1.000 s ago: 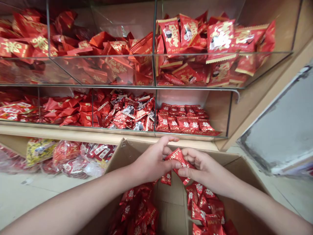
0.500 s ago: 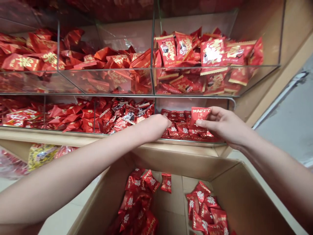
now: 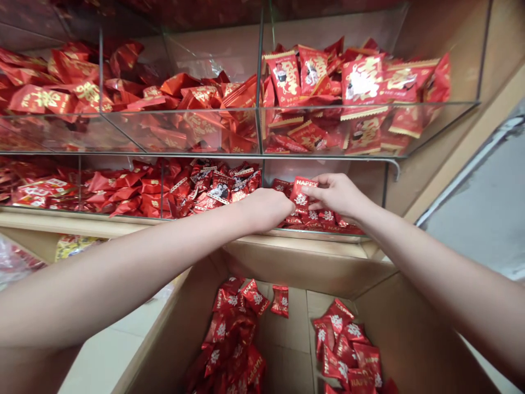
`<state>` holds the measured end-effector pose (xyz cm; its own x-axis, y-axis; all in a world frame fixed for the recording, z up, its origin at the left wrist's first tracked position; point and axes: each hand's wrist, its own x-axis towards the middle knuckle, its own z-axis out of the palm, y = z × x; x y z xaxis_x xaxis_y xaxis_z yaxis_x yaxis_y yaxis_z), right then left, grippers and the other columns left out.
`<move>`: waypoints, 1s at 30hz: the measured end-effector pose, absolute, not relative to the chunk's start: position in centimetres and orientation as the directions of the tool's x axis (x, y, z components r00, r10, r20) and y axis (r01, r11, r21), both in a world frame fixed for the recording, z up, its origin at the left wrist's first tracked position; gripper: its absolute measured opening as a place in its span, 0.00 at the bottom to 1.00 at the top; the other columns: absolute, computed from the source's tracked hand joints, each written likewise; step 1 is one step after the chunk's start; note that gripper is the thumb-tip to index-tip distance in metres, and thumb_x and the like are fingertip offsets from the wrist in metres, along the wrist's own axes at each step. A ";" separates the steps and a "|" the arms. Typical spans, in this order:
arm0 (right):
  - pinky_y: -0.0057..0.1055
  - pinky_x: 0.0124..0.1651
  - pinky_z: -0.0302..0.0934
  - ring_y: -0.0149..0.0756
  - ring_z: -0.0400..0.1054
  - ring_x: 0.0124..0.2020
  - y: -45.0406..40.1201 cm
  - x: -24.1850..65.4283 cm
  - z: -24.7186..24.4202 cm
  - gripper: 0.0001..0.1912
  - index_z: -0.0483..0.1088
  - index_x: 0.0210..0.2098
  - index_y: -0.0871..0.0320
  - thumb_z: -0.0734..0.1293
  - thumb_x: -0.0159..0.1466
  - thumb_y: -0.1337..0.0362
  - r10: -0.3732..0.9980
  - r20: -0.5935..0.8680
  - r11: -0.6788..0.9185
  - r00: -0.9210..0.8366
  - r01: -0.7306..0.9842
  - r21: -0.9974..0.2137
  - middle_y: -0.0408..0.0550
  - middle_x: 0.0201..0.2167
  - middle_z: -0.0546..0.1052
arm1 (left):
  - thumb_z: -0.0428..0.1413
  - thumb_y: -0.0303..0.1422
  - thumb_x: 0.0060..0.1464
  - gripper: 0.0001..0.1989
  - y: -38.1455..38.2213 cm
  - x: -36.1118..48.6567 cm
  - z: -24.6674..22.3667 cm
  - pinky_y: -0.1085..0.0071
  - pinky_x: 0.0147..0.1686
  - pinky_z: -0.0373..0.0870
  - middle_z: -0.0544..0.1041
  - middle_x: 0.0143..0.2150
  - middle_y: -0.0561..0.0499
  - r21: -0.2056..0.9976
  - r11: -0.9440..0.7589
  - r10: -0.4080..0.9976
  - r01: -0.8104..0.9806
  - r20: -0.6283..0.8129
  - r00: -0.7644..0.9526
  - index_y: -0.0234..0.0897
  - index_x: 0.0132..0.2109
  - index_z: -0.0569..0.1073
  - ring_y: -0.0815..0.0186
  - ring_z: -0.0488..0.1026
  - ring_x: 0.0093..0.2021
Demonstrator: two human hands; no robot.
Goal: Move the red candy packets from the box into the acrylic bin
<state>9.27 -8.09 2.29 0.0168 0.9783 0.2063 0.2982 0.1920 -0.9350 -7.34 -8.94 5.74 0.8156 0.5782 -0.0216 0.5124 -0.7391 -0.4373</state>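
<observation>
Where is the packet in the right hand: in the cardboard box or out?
Out: the right hand holds the packet at the lower right shelf compartment, beyond the cardboard box.

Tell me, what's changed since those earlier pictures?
The left hand and right hand rose from over the cardboard box to the lower right compartment. The right hand, still pinching a red packet, then shifted left. What the left hand holds, if anything, is hidden. Packets in the box look unchanged.
</observation>
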 end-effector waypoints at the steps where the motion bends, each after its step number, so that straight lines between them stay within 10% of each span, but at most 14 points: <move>1: 0.27 0.24 0.68 0.27 0.66 0.21 -7.8 9.0 2.2 0.03 0.67 0.27 0.62 0.66 0.54 0.68 0.978 0.210 0.198 0.005 0.303 -0.932 0.44 0.22 0.70 | 0.46 0.24 0.47 0.11 -8.8 -7.5 5.8 0.73 0.22 0.58 0.75 0.28 0.46 -0.444 -0.728 0.586 0.523 -0.008 0.810 0.36 0.33 0.72 0.62 0.72 0.28; 30: 0.24 0.28 0.66 0.28 0.68 0.23 -6.3 6.7 3.2 0.03 0.69 0.25 0.61 0.65 0.54 0.69 0.961 0.128 0.220 -0.246 0.398 -0.891 0.44 0.20 0.73 | 0.47 0.26 0.49 0.09 -9.2 -8.4 5.7 0.74 0.20 0.56 0.74 0.26 0.49 -0.420 -0.747 0.576 0.515 -0.022 0.817 0.39 0.32 0.72 0.63 0.71 0.27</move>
